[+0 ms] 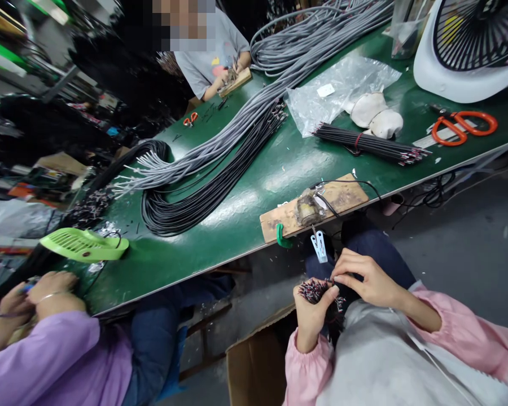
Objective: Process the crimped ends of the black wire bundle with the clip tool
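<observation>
My left hand [310,316] is wrapped round a bundle of thin black cables [312,290], whose red and white wire ends fan out at the top. Beside it, my right hand [366,276] pinches at the bundle's edge; whatever sits between its fingertips is too small to name. Both hands are over my lap, below the table's front edge. Just above them, a light blue clothes-peg-like clip [319,247] hangs from a small device on a wooden board [349,193]. A green clamp [283,237] is at the board's left end.
On the green table [237,237] lie grey cables [254,115], black cables [203,208], a tied bundle [355,140], orange-handled scissors [465,127] and a plastic bag [342,84]. A white fan [469,79] and green fan [82,245] flank them. Two people work nearby; a cardboard box [254,366] stands below.
</observation>
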`<state>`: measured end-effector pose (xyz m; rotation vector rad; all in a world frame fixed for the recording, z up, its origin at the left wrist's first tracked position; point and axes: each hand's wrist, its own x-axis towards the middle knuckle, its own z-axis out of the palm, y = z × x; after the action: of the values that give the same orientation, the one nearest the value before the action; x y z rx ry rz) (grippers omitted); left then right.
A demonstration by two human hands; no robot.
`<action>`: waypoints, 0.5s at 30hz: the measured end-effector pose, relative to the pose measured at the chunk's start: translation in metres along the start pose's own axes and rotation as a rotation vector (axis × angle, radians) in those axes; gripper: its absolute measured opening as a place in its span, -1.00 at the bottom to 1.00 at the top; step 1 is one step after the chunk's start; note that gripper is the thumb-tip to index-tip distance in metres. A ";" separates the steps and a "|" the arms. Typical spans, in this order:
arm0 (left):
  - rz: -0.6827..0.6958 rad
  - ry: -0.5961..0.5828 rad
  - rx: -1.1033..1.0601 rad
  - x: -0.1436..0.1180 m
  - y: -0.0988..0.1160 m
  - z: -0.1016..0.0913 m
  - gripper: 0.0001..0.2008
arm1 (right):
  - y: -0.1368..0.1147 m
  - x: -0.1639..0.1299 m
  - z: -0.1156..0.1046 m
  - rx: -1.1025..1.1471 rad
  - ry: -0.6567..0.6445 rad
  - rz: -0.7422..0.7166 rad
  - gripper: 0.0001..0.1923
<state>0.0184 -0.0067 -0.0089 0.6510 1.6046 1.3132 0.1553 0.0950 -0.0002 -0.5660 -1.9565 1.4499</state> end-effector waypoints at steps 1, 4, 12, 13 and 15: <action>0.004 -0.003 0.010 0.000 0.000 0.000 -0.84 | 0.000 0.000 0.000 -0.011 0.000 0.003 -0.83; 0.018 -0.016 0.033 0.001 -0.001 0.000 -0.85 | 0.004 -0.001 0.003 0.082 -0.022 0.100 -0.82; 0.217 -0.044 0.110 0.007 0.007 0.000 -0.88 | 0.020 0.007 0.009 0.682 -0.220 0.402 -0.63; 0.259 -0.048 0.126 0.008 0.010 -0.001 -0.89 | 0.021 0.011 0.007 0.667 -0.187 0.407 -0.64; 0.337 -0.035 0.154 0.011 0.017 -0.002 -0.89 | 0.020 0.024 0.002 0.612 -0.074 0.417 -0.63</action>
<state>0.0092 0.0064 0.0035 1.0706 1.6269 1.4162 0.1360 0.1157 -0.0142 -0.6571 -1.3692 2.2323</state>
